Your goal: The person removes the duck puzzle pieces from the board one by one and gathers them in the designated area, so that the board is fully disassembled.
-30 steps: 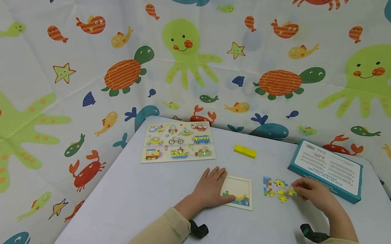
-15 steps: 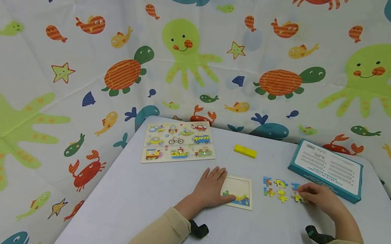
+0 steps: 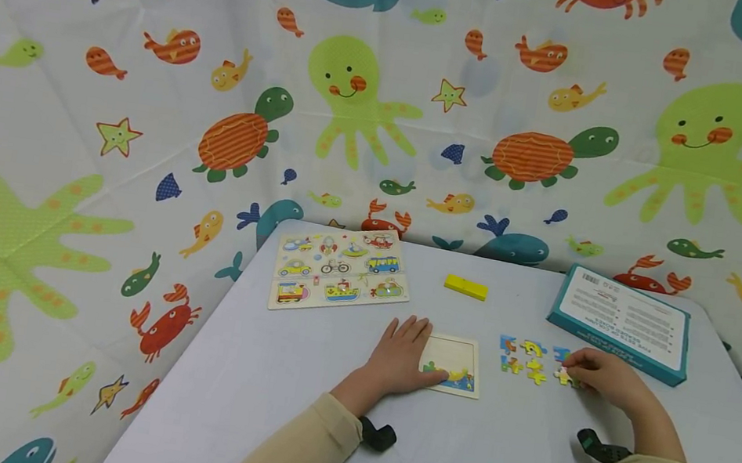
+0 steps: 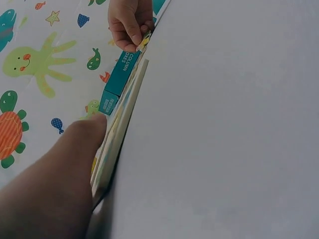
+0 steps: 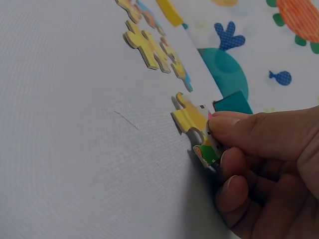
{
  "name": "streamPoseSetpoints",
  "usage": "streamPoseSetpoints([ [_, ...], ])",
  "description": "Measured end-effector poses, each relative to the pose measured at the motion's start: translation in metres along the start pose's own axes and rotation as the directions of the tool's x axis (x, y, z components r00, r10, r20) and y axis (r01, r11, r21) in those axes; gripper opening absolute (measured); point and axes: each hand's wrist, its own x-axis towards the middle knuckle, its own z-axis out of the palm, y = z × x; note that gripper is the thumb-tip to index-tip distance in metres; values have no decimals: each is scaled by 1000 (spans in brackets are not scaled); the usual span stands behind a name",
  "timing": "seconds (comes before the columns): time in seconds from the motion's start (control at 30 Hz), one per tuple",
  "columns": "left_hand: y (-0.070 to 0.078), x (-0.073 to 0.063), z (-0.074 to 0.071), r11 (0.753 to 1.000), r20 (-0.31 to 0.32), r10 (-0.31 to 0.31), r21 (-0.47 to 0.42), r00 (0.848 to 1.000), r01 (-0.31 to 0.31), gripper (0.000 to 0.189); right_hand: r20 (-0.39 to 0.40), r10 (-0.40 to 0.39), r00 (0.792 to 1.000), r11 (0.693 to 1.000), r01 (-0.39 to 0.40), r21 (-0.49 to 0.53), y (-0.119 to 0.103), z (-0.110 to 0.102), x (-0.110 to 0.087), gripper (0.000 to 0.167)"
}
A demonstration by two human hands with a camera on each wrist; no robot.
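My left hand [image 3: 401, 358] lies over the left side of a small wooden puzzle tray [image 3: 474, 369], fingers straight and spread, thumb across the pieces fitted along its bottom. In the left wrist view, the tray's edge [image 4: 127, 119] shows past the thumb. My right hand [image 3: 603, 375] pinches a yellow, white and green jigsaw piece [image 5: 192, 117] between thumb and fingers, close over the table. Left of it lie several loose jigsaw pieces [image 3: 532, 349], yellow and blue, in two rows. A blue piece [image 3: 561, 355] lies just beyond the right fingertips.
A larger wooden board with vehicle pictures [image 3: 342, 271] lies at the back left. Behind the tray is a yellow block [image 3: 466, 287]. A teal box [image 3: 622, 322] stands at the back right, beyond my right hand. A sea-animal cloth [image 3: 384, 138] hangs behind the table.
My right hand has shifted a little to the right with the yellow jigsaw piece, and the blue piece beyond it now shows. My left hand stays on the tray.
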Motion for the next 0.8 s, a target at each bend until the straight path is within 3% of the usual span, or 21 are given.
streamPoseSetpoints([
  [0.43, -19, -5, -9, 989, 24, 148, 17, 989, -149, 117, -70, 4, 998, 1000, -4, -5, -9, 7, -3, 38],
  [0.6, -19, -6, -10, 987, 26, 156, 23, 987, -156, 117, -80, -39, 996, 999, 36, -35, -32, 18, 2, 37],
  [0.8, -19, -5, -9, 987, 20, 158, 31, 987, -159, 117, -58, -136, 989, 990, 134, -40, -77, 45, 9, 30],
])
